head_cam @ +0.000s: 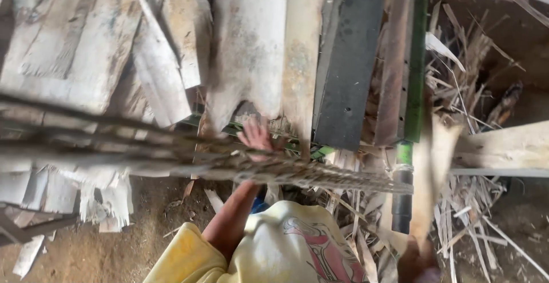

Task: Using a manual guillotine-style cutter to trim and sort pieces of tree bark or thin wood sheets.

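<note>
Left hand (255,136), fingers spread, presses the pale stalk sheath (247,48) at the machine's green frame (416,60); shredded fibre (108,194) already piled, many sheaths unfed; right hand (420,263) blurred, grip unclear.

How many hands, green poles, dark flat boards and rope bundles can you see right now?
Hands: 2, left hand on the pale stalk sheaths, right hand at the bottom edge, gripping a pale strip
Green poles: 1
Dark flat boards: 1
Rope bundles: 1
Total: 5
</note>
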